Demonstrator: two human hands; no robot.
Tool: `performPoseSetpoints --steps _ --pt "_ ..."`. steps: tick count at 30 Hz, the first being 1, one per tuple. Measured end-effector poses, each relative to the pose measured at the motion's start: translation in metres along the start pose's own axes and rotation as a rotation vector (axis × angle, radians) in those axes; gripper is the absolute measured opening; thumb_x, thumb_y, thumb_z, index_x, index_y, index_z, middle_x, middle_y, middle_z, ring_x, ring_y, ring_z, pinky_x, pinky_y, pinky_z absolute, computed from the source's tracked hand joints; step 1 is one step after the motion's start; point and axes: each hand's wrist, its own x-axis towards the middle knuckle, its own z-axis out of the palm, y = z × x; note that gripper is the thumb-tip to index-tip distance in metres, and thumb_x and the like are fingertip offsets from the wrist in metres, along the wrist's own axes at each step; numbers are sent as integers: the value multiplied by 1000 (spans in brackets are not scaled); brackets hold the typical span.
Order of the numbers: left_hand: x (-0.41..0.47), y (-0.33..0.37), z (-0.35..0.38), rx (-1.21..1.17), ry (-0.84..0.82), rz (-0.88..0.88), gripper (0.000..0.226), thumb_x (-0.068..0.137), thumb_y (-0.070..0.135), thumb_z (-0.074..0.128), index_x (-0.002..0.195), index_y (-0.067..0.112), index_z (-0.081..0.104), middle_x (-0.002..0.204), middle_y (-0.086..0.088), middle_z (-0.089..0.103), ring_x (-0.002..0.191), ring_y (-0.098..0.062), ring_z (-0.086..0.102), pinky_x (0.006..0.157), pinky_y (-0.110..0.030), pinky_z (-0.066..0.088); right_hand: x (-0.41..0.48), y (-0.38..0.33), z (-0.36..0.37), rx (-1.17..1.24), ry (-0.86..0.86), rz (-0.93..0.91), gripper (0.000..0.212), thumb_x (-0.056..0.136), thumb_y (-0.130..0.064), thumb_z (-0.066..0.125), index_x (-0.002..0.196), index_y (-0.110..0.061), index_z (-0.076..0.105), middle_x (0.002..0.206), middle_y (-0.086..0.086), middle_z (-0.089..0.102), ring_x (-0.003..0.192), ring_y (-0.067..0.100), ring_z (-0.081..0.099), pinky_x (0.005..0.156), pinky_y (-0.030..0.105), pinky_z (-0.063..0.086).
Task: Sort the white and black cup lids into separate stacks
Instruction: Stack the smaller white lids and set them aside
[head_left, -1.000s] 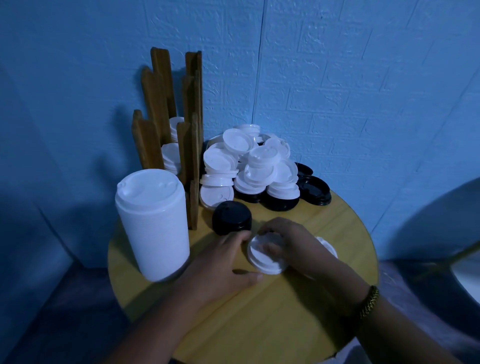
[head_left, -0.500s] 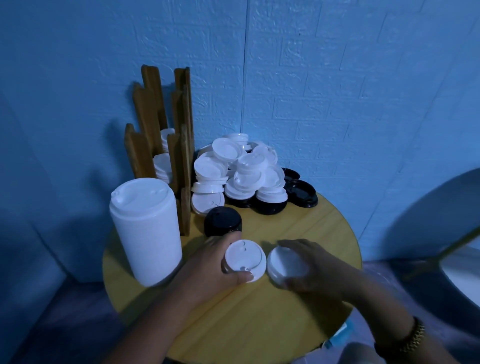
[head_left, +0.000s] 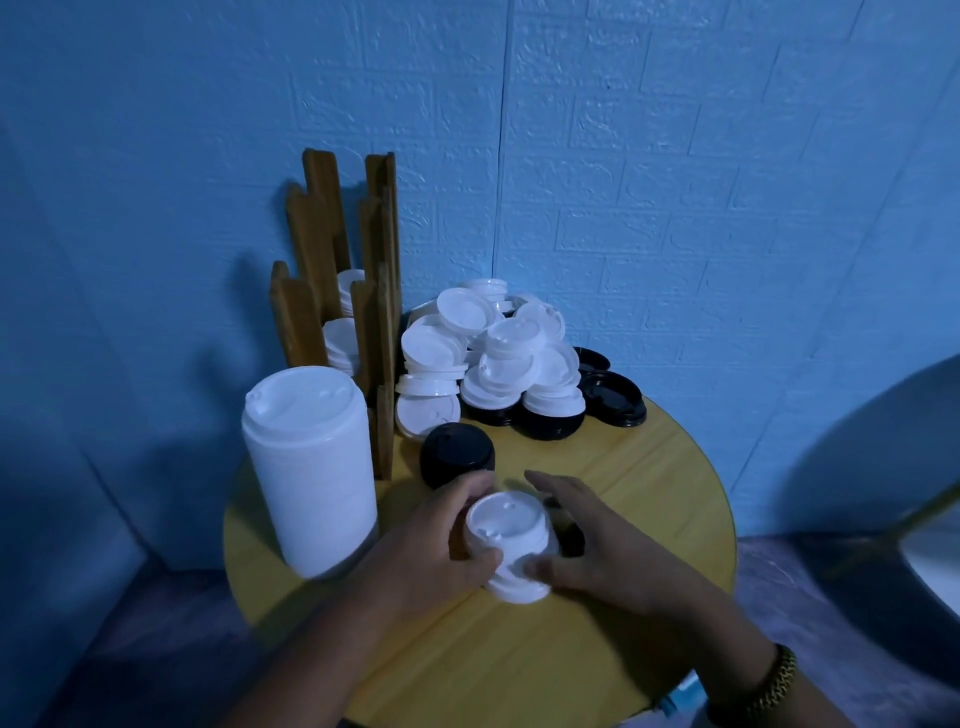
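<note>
— What is the biggest thing there?
— A round table (head_left: 649, 493) of pale wood, set against a blue wall (head_left: 675, 156). At its back left stands a wooden rack (head_left: 319, 249) with white lids in its slots.
— And in front of the rack?
— A tall white stack (head_left: 311, 467) of lids, upright at the table's left edge, just beside the rack.
— Where are the unsorted ones?
— In a heap of lids (head_left: 493, 358) at the back, right of the rack. White ones lie on top and black ones beneath. A few black lids (head_left: 613, 397) lie at its right edge.
— The hands?
— Both are near the front middle. The left hand (head_left: 426, 545) grips a small white stack (head_left: 511, 540), fingers curled behind it and thumb in front. The right hand (head_left: 608, 540) is spread wide on the stack's other side, fingers nearly straight, and its thumb touches the bottom rim.
— Is that stack on the table?
— Its bottom seems to rest there, slightly tilted. Something dark lies under the right palm, and I cannot tell what.
— Anything smaller?
— A short black stack (head_left: 457, 460) sits just behind the left fingers, and there is a bracelet (head_left: 774, 680) on the right wrist.
</note>
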Motion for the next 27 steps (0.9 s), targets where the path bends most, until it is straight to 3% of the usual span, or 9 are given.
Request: performPoseSetpoints --steps 3,6,9,12,16,17,20,24,27 --pt "0 3 0 33 -55 -1 90 74 56 74 145 64 20 151 25 38 136 -1 41 110 -34 45 6 1 1 -65 11 -74 62 84 -47 74 138 -51 45 152 -31 25 136 -9 31 104 20 41" --pt "-2 3 1 61 -65 -10 103 72 58 79 147 65 9 158 23 29 139 -4 37 110 -33 42 9 3 4 2 67 -64 42 85 -38 75 124 -37 58 140 -26 47 124 -2 49 94 19 50" --pt "-2 5 1 65 -58 -3 110 73 58 82 148 64 2 163 20 24 142 -5 33 113 -34 40 8 2 7 49 138 -69 35 81 -41 78 109 -34 59 124 -17 56 108 1 57 83 26 56" --pt "-1 6 2 81 -43 1 117 73 56 84 153 57 -1 160 23 21 140 1 26 112 -27 34 5 2 8 99 239 -24 28 82 -36 77 103 -31 58 124 -18 54 107 2 56 78 27 58" --pt "1 3 3 56 -38 -26 122 67 63 84 151 60 -5 161 21 26 145 -2 30 117 -34 34 -1 8 2 24 533 73 17 87 -37 72 97 -29 60 116 -17 61 98 -3 59 74 27 57" --pt "1 3 3 70 -49 -28 121 67 64 84 150 60 -4 162 22 26 146 -2 30 117 -35 34 -3 11 0 -66 558 108 17 88 -38 70 97 -29 60 111 -15 63 94 0 60 74 31 56" --pt "2 8 4 166 -91 -1 118 71 65 82 154 55 -1 161 28 26 146 -2 30 113 -27 32 -3 18 0 -298 420 157 19 89 -42 68 101 -32 56 104 -13 58 95 4 54 80 32 54" --pt "2 13 3 228 -91 -3 101 76 63 79 154 51 17 157 27 33 136 2 34 102 -22 32 9 25 -2 -248 490 109 28 89 -35 69 110 -30 52 116 -16 50 111 6 45 88 24 40" --pt "1 10 4 251 -51 24 92 75 67 77 150 52 27 153 29 31 127 8 31 100 -21 34 27 33 -6 -237 536 179 34 87 -38 71 108 -29 46 110 -11 50 106 12 50 82 25 40"
